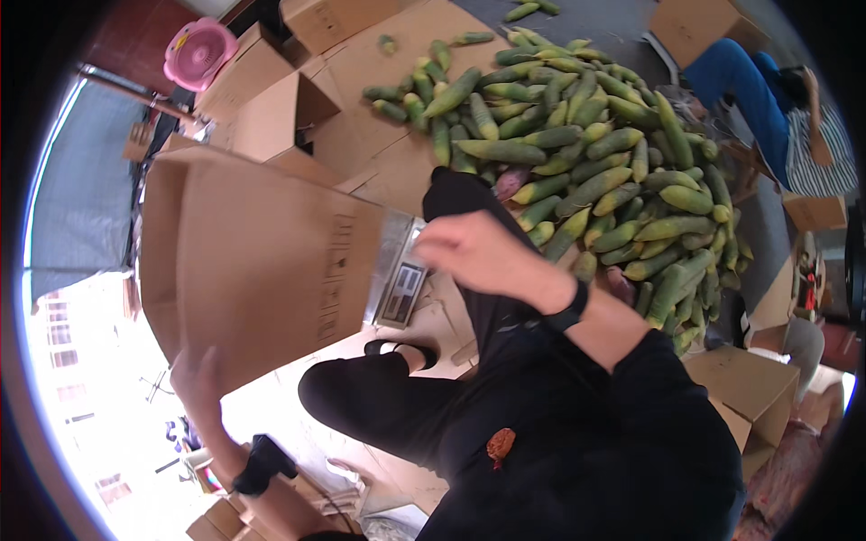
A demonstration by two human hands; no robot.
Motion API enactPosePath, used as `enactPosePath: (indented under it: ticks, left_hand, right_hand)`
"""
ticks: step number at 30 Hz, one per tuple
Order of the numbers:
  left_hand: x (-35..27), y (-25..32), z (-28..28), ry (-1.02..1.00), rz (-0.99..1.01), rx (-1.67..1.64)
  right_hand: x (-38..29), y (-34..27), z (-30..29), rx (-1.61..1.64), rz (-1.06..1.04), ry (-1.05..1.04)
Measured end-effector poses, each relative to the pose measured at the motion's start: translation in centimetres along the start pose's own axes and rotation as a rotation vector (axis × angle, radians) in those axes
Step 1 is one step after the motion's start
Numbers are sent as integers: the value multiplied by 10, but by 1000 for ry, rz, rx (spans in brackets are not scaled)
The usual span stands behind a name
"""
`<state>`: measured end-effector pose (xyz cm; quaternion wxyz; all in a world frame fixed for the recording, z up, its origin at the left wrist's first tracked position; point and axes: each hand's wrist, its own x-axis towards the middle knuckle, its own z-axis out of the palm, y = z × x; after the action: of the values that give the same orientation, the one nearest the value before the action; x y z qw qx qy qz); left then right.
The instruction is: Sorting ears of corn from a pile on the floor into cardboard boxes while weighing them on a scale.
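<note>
A tall cardboard box with printing on its side stands on a metal platform scale. At the box's lower left edge, my left hand has its blurred fingers around the cardboard rim. My right hand hovers by the scale's display panel, its fingers curled and blurred by motion. I cannot tell whether those fingertips touch the scale or hold anything small. Past my knee spreads a large heap of green radishes with paler yellowish ends. A reddish root lies among them. The inside of the box is mostly hidden.
Open cardboard boxes stand beyond the tall box, with a pink plastic basket nearby. Flattened cardboard covers the floor under part of the heap. Another person sits at the far right. More boxes are at my right side.
</note>
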<state>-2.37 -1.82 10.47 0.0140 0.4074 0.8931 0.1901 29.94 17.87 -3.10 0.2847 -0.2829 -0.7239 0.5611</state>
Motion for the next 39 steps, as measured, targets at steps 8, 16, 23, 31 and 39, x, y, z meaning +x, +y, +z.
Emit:
enactPosePath:
  ticks: [8, 16, 23, 31, 39]
  left_hand:
    - [-7, 15, 64, -22, 120, 8]
    - [-3, 23, 73, -69, 126, 9]
    - [-12, 13, 81, -74, 102, -106]
    - [-16, 33, 84, -153, 68, 38]
    - [-17, 35, 92, -111, -103, -19]
  right_hand:
    - [-13, 71, -67, -38, 328, 264]
    - [-53, 169, -72, -311, 494, 185]
    - [-104, 256, -95, -81, 952, 312]
    - [-127, 315, -117, -202, 1107, 487]
    - [-90, 363, -138, -423, 1119, 561]
